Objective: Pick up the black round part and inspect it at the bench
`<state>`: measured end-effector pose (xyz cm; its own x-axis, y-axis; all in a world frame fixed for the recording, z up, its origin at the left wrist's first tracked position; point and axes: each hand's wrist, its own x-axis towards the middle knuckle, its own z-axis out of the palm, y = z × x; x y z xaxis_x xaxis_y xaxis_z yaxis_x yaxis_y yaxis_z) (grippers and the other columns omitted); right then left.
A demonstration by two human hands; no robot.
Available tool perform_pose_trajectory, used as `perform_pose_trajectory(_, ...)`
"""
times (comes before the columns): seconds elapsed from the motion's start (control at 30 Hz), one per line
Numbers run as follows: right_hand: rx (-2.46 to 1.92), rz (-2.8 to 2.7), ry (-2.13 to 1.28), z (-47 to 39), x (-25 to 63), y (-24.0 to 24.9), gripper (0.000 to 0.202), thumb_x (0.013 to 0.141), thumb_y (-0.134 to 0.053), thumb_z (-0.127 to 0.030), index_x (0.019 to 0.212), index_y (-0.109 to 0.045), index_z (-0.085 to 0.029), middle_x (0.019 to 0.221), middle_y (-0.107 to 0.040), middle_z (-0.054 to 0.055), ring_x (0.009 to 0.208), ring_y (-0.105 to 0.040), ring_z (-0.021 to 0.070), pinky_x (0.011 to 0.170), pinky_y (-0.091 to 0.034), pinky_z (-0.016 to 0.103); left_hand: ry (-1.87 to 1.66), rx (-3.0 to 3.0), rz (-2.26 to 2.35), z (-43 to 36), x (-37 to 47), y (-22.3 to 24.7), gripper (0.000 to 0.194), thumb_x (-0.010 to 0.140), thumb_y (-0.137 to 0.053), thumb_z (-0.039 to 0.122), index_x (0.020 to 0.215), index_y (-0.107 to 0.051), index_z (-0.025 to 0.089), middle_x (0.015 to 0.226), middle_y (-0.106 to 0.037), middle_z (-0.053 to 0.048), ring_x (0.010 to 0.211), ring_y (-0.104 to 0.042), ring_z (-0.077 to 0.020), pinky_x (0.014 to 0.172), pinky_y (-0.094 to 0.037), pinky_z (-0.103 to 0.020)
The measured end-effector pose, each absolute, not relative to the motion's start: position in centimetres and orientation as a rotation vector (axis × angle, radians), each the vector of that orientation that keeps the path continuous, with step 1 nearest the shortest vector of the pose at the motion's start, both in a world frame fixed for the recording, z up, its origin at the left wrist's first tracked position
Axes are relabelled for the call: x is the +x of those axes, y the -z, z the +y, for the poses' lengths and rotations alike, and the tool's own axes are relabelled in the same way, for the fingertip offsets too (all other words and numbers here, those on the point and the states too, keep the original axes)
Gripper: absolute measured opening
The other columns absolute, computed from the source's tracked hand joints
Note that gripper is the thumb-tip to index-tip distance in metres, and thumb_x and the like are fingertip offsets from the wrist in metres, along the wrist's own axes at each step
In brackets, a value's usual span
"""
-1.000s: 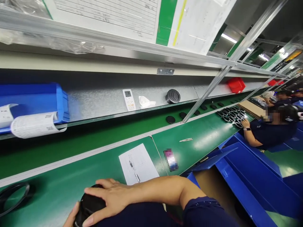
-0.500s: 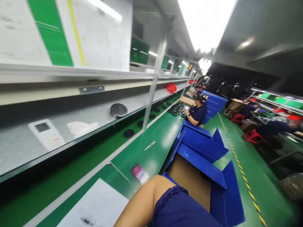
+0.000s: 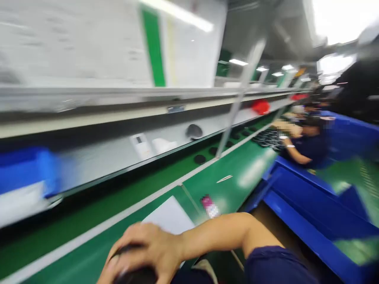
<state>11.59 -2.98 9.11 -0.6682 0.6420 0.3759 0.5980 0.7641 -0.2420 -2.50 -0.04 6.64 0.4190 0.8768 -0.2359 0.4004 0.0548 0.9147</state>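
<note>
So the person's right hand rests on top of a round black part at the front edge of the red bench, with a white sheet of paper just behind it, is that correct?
Not quite: the bench is green, not red, as the head view shows. The right hand does cover the round black part, with the white sheet of paper just behind.

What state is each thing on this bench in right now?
Right hand: curled over the black part, gripping it.
Black part: under the hand, mostly hidden.
Paper: lying flat on the bench.
Remote: leaning against the back panel.
Blue box: open.
Left hand: out of view.
</note>
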Motion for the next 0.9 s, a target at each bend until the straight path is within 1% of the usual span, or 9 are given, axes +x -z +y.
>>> perform_pose_trajectory(0.07,-1.157,-1.894,-0.642,-2.7,11.2,-8.5,0.09,0.093,-0.034,-0.081,0.153,-0.042,-0.014,0.158,-0.043,0.015,0.148,-0.04,0.0243,0.124,-0.034,0.041,-0.781,1.486,1.226,-1.6,-5.0,-7.7,0.079,0.078,-0.059,0.076,0.146,-0.051,0.038,0.145,-0.057,-0.002,0.138,-0.048,-0.0369,0.112,-0.048,-0.049)
perform_pose_trajectory(0.17,-1.248,-1.468,-1.069,-2.1,12.0,-9.0,0.085,0.1,-0.02,-0.075,0.157,-0.034,-0.014,0.162,-0.038,0.015,0.149,-0.039,0.0265,0.125,-0.032,0.051,-0.981,1.358,1.078,-1.7,-5.9,-8.4,0.077,0.076,-0.069,0.07,0.135,-0.059,0.022,0.138,-0.062,-0.011,0.133,-0.052,-0.0388,0.115,-0.041,-0.046)
perform_pose_trajectory(0.37,-1.12,-1.878,-0.419,-3.8,13.0,-9.4,0.106,0.084,-0.03,-0.092,0.165,-0.016,-0.026,0.173,-0.005,0.004,0.159,-0.003,0.0409,0.128,-0.005,0.064,-1.003,0.484,1.065,-0.9,-6.5,-6.6,0.06,0.078,-0.074,0.061,0.121,-0.064,0.02,0.108,-0.072,-0.005,0.098,-0.068,-0.0272,0.083,-0.055,-0.035)
perform_pose_trajectory(0.47,-1.084,-2.075,-0.813,-1.6,11.7,-5.6,0.113,0.082,-0.019,-0.096,0.164,-0.022,-0.018,0.172,-0.014,0.011,0.159,-0.011,0.0356,0.13,-0.009,0.057,-0.829,0.444,0.962,-2.1,-7.8,-5.9,0.055,0.076,-0.078,0.055,0.118,-0.069,0.019,0.105,-0.075,-0.005,0.097,-0.069,-0.0268,0.083,-0.055,-0.033)
perform_pose_trajectory(0.6,-1.703,-1.52,-1.089,2.2,11.7,-1.2,0.127,0.082,-0.003,-0.094,0.158,-0.024,0.005,0.167,-0.018,0.028,0.158,-0.013,0.0362,0.13,-0.009,0.057,-0.803,0.451,0.906,-3.8,-11.4,-4.8,0.054,0.078,-0.074,0.057,0.116,-0.073,0.019,0.114,-0.076,-0.009,0.11,-0.068,-0.0334,0.095,-0.055,-0.041)
perform_pose_trajectory(0.67,-1.649,-1.492,-1.044,1.9,11.7,-0.3,0.114,0.089,-0.016,-0.09,0.161,-0.024,-0.001,0.169,-0.018,0.024,0.159,-0.013,0.0339,0.13,-0.01,0.056,-0.88,0.352,0.944,-4.5,-13.3,-4.0,0.052,0.081,-0.068,0.06,0.11,-0.076,0.017,0.108,-0.077,-0.011,0.113,-0.068,-0.0369,0.099,-0.054,-0.048)
perform_pose_trajectory(0.73,-1.415,-1.556,-1.136,0.1,10.7,0.4,0.094,0.094,-0.035,-0.082,0.162,-0.028,-0.018,0.169,-0.023,0.014,0.156,-0.024,0.0293,0.129,-0.02,0.052,-0.935,0.262,0.929,-5.1,-14.7,-3.1,0.051,0.083,-0.064,0.061,0.102,-0.077,0.016,0.102,-0.077,-0.013,0.115,-0.067,-0.0386,0.102,-0.053,-0.052)
perform_pose_trajectory(0.8,-1.226,-1.453,-1.441,-2.2,8.7,1.0,0.081,0.095,-0.042,-0.077,0.161,-0.032,-0.03,0.168,-0.029,0.01,0.15,-0.037,0.0284,0.122,-0.034,0.052,-0.963,0.217,0.84,-5.6,-15.5,-2.2,0.053,0.084,-0.064,0.063,0.102,-0.078,0.015,0.105,-0.077,-0.014,0.12,-0.065,-0.0396,0.108,-0.048,-0.055)
perform_pose_trajectory(0.9,-1.012,-1.058,-2.001,-5.0,5.0,1.2,0.078,0.095,-0.04,-0.08,0.156,-0.042,-0.031,0.164,-0.038,0.01,0.148,-0.04,0.03,0.115,-0.042,0.053,-1.061,0.4,0.784,-6.3,-16.2,-1.1,0.062,0.084,-0.065,0.067,0.121,-0.074,0.018,0.13,-0.07,-0.014,0.135,-0.054,-0.0397,0.12,-0.035,-0.055)
